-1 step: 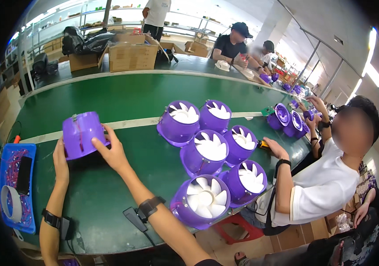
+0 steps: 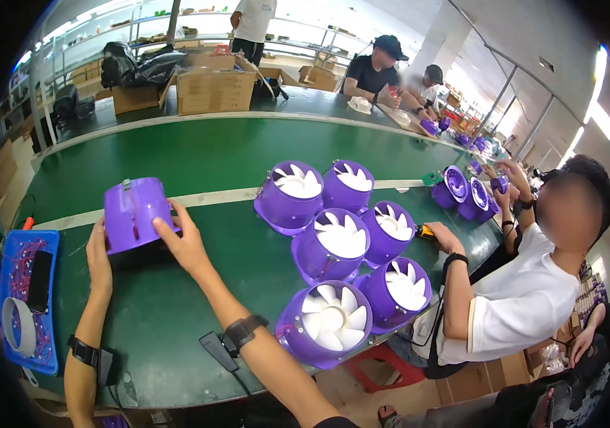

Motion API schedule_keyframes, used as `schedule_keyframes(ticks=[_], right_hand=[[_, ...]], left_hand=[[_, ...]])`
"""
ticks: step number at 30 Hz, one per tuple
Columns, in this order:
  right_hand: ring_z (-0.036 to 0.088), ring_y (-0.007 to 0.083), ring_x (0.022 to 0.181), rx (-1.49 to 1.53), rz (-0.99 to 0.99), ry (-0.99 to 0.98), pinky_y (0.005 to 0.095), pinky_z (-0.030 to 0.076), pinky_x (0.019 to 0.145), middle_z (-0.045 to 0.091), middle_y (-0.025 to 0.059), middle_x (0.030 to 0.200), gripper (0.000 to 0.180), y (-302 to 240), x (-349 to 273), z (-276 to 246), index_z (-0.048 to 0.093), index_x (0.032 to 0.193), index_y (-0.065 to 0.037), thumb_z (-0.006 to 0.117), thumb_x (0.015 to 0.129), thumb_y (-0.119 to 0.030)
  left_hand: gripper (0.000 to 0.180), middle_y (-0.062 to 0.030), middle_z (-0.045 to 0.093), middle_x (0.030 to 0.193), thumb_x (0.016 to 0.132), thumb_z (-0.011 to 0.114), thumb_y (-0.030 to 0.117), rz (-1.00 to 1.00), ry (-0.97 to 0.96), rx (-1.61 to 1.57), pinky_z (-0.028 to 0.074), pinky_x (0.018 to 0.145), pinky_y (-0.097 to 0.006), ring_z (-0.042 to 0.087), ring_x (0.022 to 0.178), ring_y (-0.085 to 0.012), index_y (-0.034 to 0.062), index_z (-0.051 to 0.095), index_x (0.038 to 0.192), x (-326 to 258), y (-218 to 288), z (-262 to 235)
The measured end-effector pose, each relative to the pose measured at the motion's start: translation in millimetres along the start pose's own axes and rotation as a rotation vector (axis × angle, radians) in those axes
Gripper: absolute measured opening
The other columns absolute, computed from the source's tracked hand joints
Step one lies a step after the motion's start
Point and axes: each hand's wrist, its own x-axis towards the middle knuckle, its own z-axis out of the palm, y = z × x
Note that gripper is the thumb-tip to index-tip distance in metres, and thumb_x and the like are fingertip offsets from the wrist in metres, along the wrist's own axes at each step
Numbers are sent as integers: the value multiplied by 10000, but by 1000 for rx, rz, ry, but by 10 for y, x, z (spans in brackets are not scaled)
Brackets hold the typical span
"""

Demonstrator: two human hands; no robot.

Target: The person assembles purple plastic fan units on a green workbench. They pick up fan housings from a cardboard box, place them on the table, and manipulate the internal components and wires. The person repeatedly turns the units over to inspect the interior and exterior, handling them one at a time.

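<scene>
Nothing has moved between the two frames: both hands hold the same pose. Left hand (image 2: 98,258) and right hand (image 2: 185,244) clamp the purple housing (image 2: 133,212) from either side, tilted just above the green tabletop (image 2: 198,153), well apart from the six fan units (image 2: 340,242) at right.

One head-worn fisheye view looks steeply down, close over the green table (image 2: 198,153), facing across the workshop.

A long green workbench (image 2: 198,153) stretches beyond the hands; cardboard boxes (image 2: 213,89) and shelving (image 2: 69,53) stand behind, ceiling strip lights (image 2: 601,114) far right.
</scene>
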Motion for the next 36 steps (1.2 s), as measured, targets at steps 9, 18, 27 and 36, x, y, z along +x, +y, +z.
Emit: schedule_keyframes(ticks=[9,18,27,36], right_hand=[[593,264,1006,133,112,-35,376,428,937,610,191,1129,471,202,54,-62,467,1301,-25,446,988,-377],[353,328,1344,31,-122,-157,381,254,1121,321,253,1453,879,58,22,-89,141,1482,-1,607,892,-457],[351,318,1354,53,-100,-153,377,257,1119,330,272,1449,931,14,7,-18,112,1485,30,634,880,-447],[376,318,1336,57,-168,-121,374,273,1108,365,266,1426,838,81,25,-34,154,1468,38,579,923,-437]], left_hand=[[699,-105,379,1457,925,450,462,-133,-108,-352,358,1052,-357,384,1333,-206,60,298,1477,-115,190,94],[770,-173,281,1519,903,512,422,157,-292,-132,173,1157,-363,264,1411,-262,-9,246,1482,-134,281,164],[601,-109,335,1500,1001,341,378,-39,-185,-387,229,1138,-348,305,1391,-215,17,283,1478,-88,157,110],[892,-160,263,1529,853,545,531,151,-284,-147,180,1156,-363,254,1417,-259,-2,223,1490,-122,268,151]])
